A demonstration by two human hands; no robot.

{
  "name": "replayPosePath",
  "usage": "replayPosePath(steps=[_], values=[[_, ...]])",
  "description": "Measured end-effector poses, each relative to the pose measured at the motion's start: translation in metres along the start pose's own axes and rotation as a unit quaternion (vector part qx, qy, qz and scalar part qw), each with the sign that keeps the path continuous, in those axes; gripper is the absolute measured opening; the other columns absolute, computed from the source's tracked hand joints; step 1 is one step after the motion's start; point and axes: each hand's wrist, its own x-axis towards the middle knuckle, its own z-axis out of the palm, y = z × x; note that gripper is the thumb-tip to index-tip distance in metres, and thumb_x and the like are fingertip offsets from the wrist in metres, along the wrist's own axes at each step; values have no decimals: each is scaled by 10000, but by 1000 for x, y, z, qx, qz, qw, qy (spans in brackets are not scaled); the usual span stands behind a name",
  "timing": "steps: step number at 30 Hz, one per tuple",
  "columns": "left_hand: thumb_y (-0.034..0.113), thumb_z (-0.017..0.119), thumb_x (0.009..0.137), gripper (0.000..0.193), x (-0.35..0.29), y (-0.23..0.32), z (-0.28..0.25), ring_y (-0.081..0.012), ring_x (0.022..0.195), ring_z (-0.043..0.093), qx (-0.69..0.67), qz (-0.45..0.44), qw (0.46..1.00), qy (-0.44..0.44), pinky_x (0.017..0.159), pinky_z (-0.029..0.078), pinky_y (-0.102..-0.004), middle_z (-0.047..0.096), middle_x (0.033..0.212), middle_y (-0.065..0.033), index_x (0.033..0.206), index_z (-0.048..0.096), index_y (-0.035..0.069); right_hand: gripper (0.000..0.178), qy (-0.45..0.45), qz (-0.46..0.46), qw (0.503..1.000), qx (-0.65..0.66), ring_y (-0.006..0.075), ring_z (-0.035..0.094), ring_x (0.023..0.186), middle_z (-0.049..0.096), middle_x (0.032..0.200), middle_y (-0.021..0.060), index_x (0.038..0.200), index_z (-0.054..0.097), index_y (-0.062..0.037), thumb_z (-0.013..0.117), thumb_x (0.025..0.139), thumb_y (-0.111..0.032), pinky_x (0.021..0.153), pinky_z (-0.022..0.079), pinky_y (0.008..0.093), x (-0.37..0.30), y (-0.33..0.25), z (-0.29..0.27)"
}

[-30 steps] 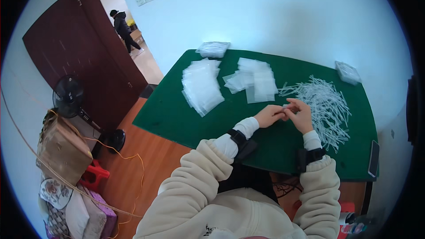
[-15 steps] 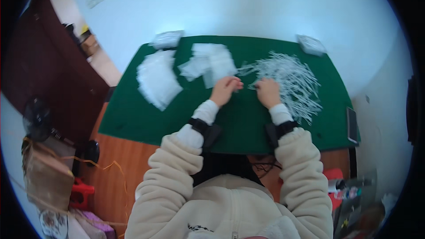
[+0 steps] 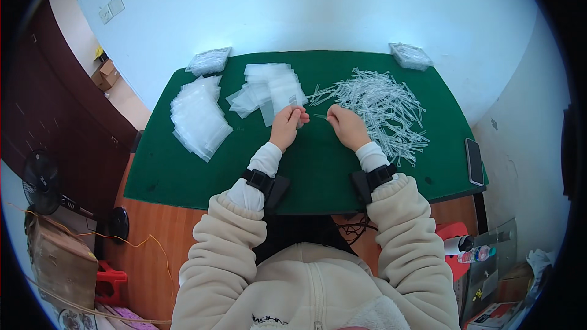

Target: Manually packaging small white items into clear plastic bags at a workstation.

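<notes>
My right hand [image 3: 347, 127] is closed in a pinch on a thin clear plastic stick [image 3: 320, 115], which points left toward my other hand. Just left of it, my left hand [image 3: 288, 127] has its thumb and fingers pressed together at the lower edge of the middle batch of clear bags [image 3: 269, 88]; what they hold, if anything, I cannot make out. A large heap of similar clear sticks [image 3: 391, 110] spreads behind and right of my right hand. Farther left lies a fanned stack of translucent bags [image 3: 199, 119].
Filled clear packs [image 3: 210, 61] stand at the far left corner of the green table [image 3: 183, 183]; another pack [image 3: 411, 56] is at the far right. A phone [image 3: 474, 162] lies along the right edge. Bottles [image 3: 477, 253] stand below right, a black fan [image 3: 41, 180] left.
The whole view has shifted, so the table appears farther left. The clear stick in my right hand now shows plainly between my hands. Both hands stay close together.
</notes>
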Motion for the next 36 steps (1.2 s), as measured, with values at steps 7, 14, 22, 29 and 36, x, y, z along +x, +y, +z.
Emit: replayPosePath(steps=[7, 14, 22, 29, 36], values=[[156, 414, 924, 216, 2, -1, -1, -140, 755, 600, 49, -7, 998, -30, 688, 475, -241, 603, 873, -73, 1004, 535, -4, 64, -5, -120, 988, 100, 314, 539, 730, 543, 788, 117, 826, 555, -42, 528, 774, -68, 638, 447, 359, 0, 2, 4], [156, 419, 921, 217, -3, 3, 6, -131, 729, 599, 49, -58, 988, -135, 654, 480, -241, 607, 844, -74, 994, 537, -11, 83, 14, -175, 978, 116, 236, 526, 641, 506, 746, 84, 825, 574, -9, 580, 743, -16, 580, 430, 297, 1, -1, 0], [166, 427, 921, 226, -7, 13, 8, -142, 739, 598, 22, -98, 978, -185, 672, 483, -247, 601, 863, -80, 998, 533, -18, 179, 91, -47, 975, 196, 162, 570, 640, 563, 777, 77, 901, 592, -9, 633, 728, -30, 578, 463, 258, 1, -6, -3], [175, 426, 921, 242, -9, 15, 9, -152, 769, 598, 22, -102, 974, -203, 705, 482, -260, 600, 873, -90, 1011, 525, -27, 174, 114, -79, 968, 208, 193, 572, 664, 578, 771, 93, 939, 603, -12, 591, 766, -30, 617, 465, 271, 2, -2, 2], [187, 419, 925, 262, -10, 15, 9, -168, 820, 605, 20, -90, 968, -234, 748, 480, -276, 605, 913, -102, 1051, 518, -21, 175, 107, -103, 967, 206, 205, 580, 684, 588, 784, 96, 945, 606, -5, 578, 773, -21, 624, 466, 274, 3, -8, -3]])
